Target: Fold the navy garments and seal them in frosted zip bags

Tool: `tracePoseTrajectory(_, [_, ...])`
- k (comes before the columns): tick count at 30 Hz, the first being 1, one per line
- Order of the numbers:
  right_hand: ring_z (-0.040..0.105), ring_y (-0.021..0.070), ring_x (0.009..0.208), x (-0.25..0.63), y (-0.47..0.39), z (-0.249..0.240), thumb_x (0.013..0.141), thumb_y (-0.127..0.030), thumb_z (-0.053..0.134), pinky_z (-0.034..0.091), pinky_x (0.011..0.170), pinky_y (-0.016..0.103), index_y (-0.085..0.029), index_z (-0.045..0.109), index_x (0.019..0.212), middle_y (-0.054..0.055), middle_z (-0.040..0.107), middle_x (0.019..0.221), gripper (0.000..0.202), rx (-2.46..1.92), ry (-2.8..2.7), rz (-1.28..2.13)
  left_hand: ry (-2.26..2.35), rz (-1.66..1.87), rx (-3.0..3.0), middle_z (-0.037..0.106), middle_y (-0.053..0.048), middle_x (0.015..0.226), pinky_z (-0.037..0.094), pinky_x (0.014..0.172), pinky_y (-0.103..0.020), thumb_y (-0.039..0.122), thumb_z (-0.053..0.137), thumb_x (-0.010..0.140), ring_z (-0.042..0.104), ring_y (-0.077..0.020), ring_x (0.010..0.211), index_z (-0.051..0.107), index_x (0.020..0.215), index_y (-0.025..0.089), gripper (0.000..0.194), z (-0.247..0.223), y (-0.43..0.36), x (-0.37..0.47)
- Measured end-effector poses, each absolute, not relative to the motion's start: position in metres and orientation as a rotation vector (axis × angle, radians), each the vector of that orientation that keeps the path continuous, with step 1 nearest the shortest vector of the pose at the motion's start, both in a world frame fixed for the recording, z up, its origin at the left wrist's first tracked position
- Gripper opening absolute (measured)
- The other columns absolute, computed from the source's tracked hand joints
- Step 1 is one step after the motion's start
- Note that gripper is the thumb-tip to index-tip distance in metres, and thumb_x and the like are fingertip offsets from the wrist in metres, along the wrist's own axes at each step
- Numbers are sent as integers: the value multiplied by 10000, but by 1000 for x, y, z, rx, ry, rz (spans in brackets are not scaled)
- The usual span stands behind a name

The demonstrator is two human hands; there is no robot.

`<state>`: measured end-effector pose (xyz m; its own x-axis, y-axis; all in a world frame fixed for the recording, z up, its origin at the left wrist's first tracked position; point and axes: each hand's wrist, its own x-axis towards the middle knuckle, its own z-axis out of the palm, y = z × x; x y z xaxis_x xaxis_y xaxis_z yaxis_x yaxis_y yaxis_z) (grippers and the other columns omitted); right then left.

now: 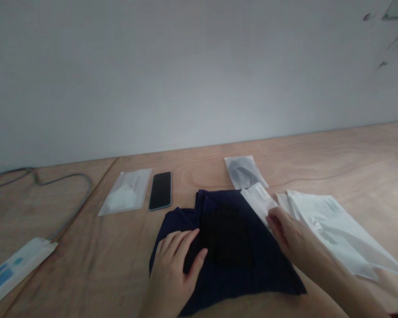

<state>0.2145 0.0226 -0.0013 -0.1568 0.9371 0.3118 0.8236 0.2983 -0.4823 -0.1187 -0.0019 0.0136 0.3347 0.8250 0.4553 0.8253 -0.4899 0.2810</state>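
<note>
A dark navy folded garment [265, 260] lies on the wooden table, with a folded black cloth [227, 236] on top of its middle. My left hand [175, 260] rests palm down over the left part of the cloths, fingers stretched and thumb apart, holding nothing. With bent fingers and thumb, my right hand [288, 234] pinches the lower right edge of a narrow white plastic packet [259, 201]. That packet slants across the garment's upper right corner, and a small label or print shows near its top. My right fingers partly cover its near end.
Right of my right hand lie several larger white plastic bags [334, 229]. Behind the garment is a clear bag with something grey [243, 172]. A phone [161, 190] and another translucent bag [128, 190] lie at left. A power strip [18, 269] with a cable sits far left; a wall [192, 79] stands behind.
</note>
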Motion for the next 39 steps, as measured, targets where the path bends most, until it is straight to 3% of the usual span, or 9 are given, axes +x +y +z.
tracePoseTrajectory(5, [708, 224, 708, 188, 24, -12, 1061, -131, 337, 476, 595, 315, -209, 520, 1180, 63, 707, 887, 232, -1562, -2135, 334, -1761, -806, -2469, 749, -88, 1097, 521, 828, -459, 420, 648, 1003, 682, -308, 1016, 724, 1202, 211, 298, 14, 2, -104])
tracePoseTrajectory(8, [681, 211, 726, 188, 24, -8, 974, -22, 341, 518, 653, 331, -209, 560, 1085, 92, 685, 978, 308, -1528, -2244, 337, -1856, -790, -2471, 742, -88, 1080, 516, 824, -462, 475, 657, 984, 678, -314, 1003, 746, 1160, 220, 321, 17, 3, -94])
tracePoseTrajectory(11, [674, 216, 784, 189, 23, 5, 928, -16, 406, 551, 709, 351, -200, 572, 1044, 102, 647, 1011, 273, -1492, -2269, 334, -1944, -809, -2478, 735, -94, 1106, 521, 847, -490, 493, 663, 971, 674, -328, 1020, 729, 1157, 213, 342, 18, 3, -85])
tracePoseTrajectory(15, [632, 213, 728, 189, 26, 15, 931, -57, 470, 570, 638, 359, -184, 574, 998, 100, 610, 972, 177, -1476, -2278, 262, -2038, -897, -2512, 724, -95, 1122, 535, 882, -521, 458, 673, 957, 672, -336, 1037, 675, 1173, 212, 328, 19, 4, -74])
tracePoseTrajectory(20, [613, 223, 833, 192, 35, 14, 831, 95, 379, 623, 764, 376, -199, 645, 1083, 104, 598, 999, 470, -1341, -2371, 168, -2136, -1034, -2536, 696, -79, 1050, 556, 879, -501, 428, 708, 922, 680, -323, 1000, 614, 1110, 236, 284, 19, 7, -62])
tracePoseTrajectory(23, [606, 236, 886, 193, 39, 12, 802, 111, 393, 627, 797, 396, -201, 679, 1124, 120, 581, 1047, 531, -1301, -2367, 157, -2203, -1133, -2544, 689, -69, 1037, 563, 879, -483, 336, 740, 867, 687, -310, 998, 589, 1084, 242, 280, 15, 11, -55])
tracePoseTrajectory(27, [598, 232, 912, 193, 42, 9, 796, 91, 418, 627, 802, 401, -197, 709, 1065, 124, 549, 1076, 490, -1318, -2282, 188, -2343, -1409, -2507, 717, -65, 1066, 582, 878, -443, 231, 710, 824, 721, -273, 987, 576, 1206, 238, 405, 9, 13, -47])
tracePoseTrajectory(35, [617, 191, 890, 184, 48, 11, 816, 63, 454, 615, 859, 400, -212, 703, 1207, 106, 529, 1147, 539, -1318, -2242, 399, -2722, -2236, -1952, 752, -91, 1252, 583, 1018, -412, 353, 811, 776, 728, -285, 1171, 655, 1243, 213, 512, 23, 6, -68])
tracePoseTrajectory(39, [627, 190, 923, 164, 46, 21, 792, 83, 450, 594, 884, 390, -205, 694, 1166, 94, 517, 1157, 531, -1276, -2278, 535, -2924, -2730, -1523, 794, -97, 1191, 605, 1000, -472, 333, 816, 740, 750, -329, 1146, 673, 1281, 200, 575, 29, -1, -79])
